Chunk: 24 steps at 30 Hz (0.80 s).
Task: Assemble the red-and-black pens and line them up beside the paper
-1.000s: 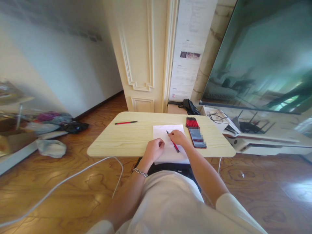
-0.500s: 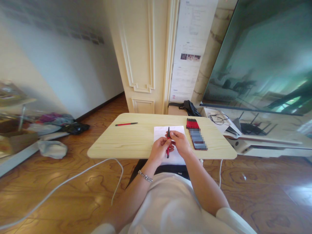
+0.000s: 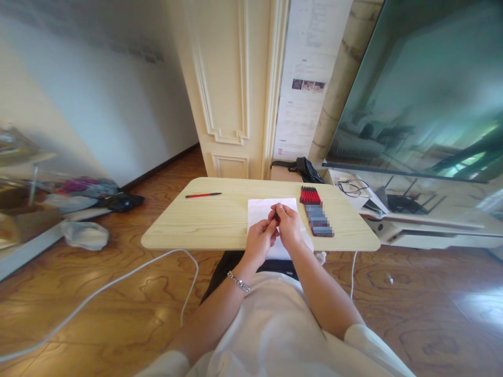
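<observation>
My left hand [image 3: 260, 239] and my right hand [image 3: 290, 224] meet above a white sheet of paper [image 3: 256, 209], fingers closed together. Between their fingertips shows a short dark piece of the pen [image 3: 276, 215]; the rest of it is hidden by the fingers. A single red and black pen [image 3: 203, 195] lies flat at the far left of the table. To the right of the paper sits a row of several red and black pens [image 3: 310, 195], side by side. Just in front of that row is a flat dark item [image 3: 319, 220], blurred by pixelation.
The pale wooden table [image 3: 176, 225] has rounded corners. A white cable [image 3: 98, 290] runs across the floor at left. Behind the table are a black bag [image 3: 306, 170] and a low white cabinet [image 3: 424, 235] below a large screen [image 3: 416, 99].
The pen stood upright between my hands with its red barrel showing; now it is turned and mostly covered by my fingers. My right hand has closed in over it.
</observation>
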Motion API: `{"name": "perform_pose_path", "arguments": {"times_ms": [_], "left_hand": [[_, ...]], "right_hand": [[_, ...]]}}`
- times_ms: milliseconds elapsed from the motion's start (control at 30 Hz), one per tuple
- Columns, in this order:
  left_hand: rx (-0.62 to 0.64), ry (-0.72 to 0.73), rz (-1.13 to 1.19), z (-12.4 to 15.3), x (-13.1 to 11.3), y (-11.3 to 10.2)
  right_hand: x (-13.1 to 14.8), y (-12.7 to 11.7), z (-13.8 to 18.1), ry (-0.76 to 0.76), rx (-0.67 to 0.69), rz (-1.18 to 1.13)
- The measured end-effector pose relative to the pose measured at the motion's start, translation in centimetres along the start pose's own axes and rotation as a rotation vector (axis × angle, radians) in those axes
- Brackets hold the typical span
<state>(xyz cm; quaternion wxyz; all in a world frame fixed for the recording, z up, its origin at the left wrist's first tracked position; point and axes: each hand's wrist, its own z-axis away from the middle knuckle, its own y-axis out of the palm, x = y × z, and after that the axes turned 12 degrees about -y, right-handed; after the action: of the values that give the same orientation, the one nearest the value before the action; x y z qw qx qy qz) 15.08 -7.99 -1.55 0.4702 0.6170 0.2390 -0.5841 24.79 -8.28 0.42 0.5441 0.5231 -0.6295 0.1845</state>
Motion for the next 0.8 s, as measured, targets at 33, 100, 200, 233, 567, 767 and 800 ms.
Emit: {"name": "perform_pose_path", "arguments": {"times_ms": [33,100,200,233,567,767,800], "left_hand": [[0.034,-0.035,0.057,0.1,-0.1,0.0],[0.089,-0.075,0.132,0.2,-0.2,0.0],[0.070,-0.058,0.118,0.2,-0.4,0.0],[0.054,-0.050,0.101,0.2,-0.4,0.0],[0.072,-0.076,0.090,0.3,0.3,-0.1],[0.100,-0.066,0.087,0.0,0.9,-0.4],[0.102,-0.069,0.090,0.0,1.0,-0.4]], "right_hand": [[0.0,-0.2,0.0,0.040,0.027,-0.047],[0.0,-0.6,-0.2,0.118,0.100,-0.127],[0.1,-1.2,-0.6,0.129,0.140,-0.134],[0.1,-1.3,-0.6,0.097,0.127,-0.101],[0.4,-2.0,-0.7,0.162,0.183,-0.116],[-0.1,-2.0,-0.8,0.054,0.120,0.042],[-0.3,-2.0,-0.8,0.061,0.121,0.036]]}}
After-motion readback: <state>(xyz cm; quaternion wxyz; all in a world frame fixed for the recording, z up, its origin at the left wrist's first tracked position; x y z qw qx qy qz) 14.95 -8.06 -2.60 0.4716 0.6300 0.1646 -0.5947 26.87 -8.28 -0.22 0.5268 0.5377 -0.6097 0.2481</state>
